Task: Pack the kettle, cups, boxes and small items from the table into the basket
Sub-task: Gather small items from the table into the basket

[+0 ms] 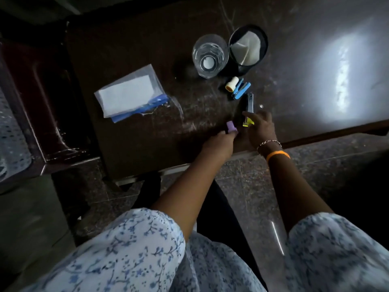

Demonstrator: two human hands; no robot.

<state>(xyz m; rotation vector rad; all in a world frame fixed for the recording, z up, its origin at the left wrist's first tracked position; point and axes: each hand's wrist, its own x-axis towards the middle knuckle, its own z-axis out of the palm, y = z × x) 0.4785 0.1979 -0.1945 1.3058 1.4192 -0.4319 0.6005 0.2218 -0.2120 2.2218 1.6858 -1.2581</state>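
On the dark table [130, 148], near its front edge, my left hand [219, 142] pinches a small purple piece [231, 126]. Just to its right, my right hand [260, 128] is closed over a small yellow item [248, 122]. A metal nail clipper [250, 103] lies right beyond the fingers. Farther back lie a blue stapler [242, 90] and a small cream-and-yellow cylinder [231, 83]. A clear drinking glass [209, 55] and a black mesh cup [248, 46] with white paper in it stand at the back. A clear plastic pouch [130, 94] with white and blue contents lies to the left.
A dark reddish chair or stand [42, 114] sits left of the table, with a pale perforated mesh surface [10, 135] at the far left edge. Speckled stone floor [242, 180] shows below the table's front edge. A bright glare patch [341, 76] lies on the right tabletop.
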